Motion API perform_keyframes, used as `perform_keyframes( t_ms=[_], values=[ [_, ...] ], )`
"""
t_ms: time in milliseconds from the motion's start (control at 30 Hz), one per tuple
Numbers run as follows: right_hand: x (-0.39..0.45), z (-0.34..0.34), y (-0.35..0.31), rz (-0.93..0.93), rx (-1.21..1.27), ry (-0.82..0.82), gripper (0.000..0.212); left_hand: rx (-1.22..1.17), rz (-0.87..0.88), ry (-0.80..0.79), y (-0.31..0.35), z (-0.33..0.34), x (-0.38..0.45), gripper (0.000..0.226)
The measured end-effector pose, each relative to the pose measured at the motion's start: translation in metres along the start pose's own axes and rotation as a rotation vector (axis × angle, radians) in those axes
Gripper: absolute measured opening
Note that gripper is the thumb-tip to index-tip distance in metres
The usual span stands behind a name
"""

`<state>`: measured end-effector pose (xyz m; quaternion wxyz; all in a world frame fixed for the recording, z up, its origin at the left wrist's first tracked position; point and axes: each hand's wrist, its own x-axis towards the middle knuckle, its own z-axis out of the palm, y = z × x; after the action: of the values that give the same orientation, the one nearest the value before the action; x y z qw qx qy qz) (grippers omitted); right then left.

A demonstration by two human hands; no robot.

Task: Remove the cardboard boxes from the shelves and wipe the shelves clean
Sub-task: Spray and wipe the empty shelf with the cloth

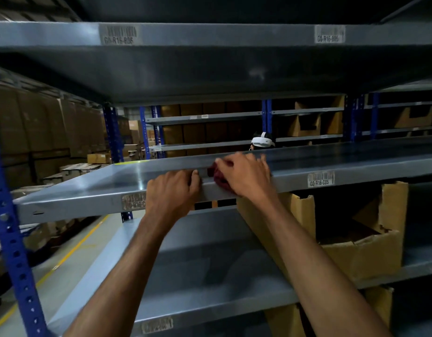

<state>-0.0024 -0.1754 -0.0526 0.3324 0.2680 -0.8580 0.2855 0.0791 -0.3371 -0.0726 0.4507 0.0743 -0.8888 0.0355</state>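
- Two bare forearms rise from the lower edge of the view toward the front lip of a grey metal shelf (356, 170) at chest height.
- Left hand (172, 190): draped over the front edge of this shelf, fingers (194, 177) curled down onto the top surface and closed on the lip; it holds nothing else.
- Right hand (244, 175): just beside the left hand, pressed on the same front edge, fingers bent and closed over a bunched dark red cloth (216, 175). The cloth shows between the two hands and touches the shelf; the hand is slightly blurred.
- The top of this shelf is bare and glossy. A barcode label (320, 179) reading G0-R16-C05 sits on its front face to the right of the hands; a second label (133, 201) is partly hidden by the left wrist.
- Lower shelf (198, 276): its left part is bare; on its right part stands an open, torn cardboard box (356, 249), partly behind the right forearm.
- Another cardboard box (378, 305) shows below that, on the level underneath, mostly hidden.
- Upper shelf (210, 35): seen from beneath, with two barcode labels on its front face.
- A blue perforated upright (13, 239) frames the rack at left.
- Beyond the rack: a person's head wearing a white headset (262, 141), further racks holding cardboard boxes, and stacked cartons (39, 132) along the aisle at left.
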Motion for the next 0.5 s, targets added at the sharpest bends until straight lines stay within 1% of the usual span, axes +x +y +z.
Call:
perform_keyframes(
  t_ms=[33,100,167,233,333,367,400,500],
  values=[
    [0.007,-0.004,0.003,0.035,0.016,-0.036,0.050,0.004,0.002,0.005,0.001,-0.001,0.001,0.049],
    [0.003,-0.004,0.009,0.014,0.044,-0.011,0.052,0.017,0.010,0.017,0.003,-0.003,0.002,0.046],
    [-0.022,0.009,0.014,-0.131,0.070,0.125,0.050,0.008,0.010,0.019,0.002,-0.003,0.001,0.044],
    [-0.043,0.020,0.021,-0.291,0.043,0.259,0.048,0.015,-0.001,0.011,0.000,-0.001,0.002,0.045],
    [-0.031,0.019,0.034,-0.392,-0.056,0.264,0.052,0.022,-0.007,-0.014,-0.001,0.002,0.003,0.044],
    [-0.027,0.016,0.035,-0.377,-0.072,0.253,0.054,0.019,-0.007,-0.016,0.000,0.002,0.003,0.043],
    [-0.024,0.013,0.033,-0.323,-0.066,0.252,0.054,0.010,-0.007,-0.014,-0.001,0.002,0.003,0.043],
    [-0.030,0.014,0.019,-0.107,-0.002,0.302,0.047,-0.010,-0.023,-0.017,0.000,0.003,0.002,0.041]
  ],
)
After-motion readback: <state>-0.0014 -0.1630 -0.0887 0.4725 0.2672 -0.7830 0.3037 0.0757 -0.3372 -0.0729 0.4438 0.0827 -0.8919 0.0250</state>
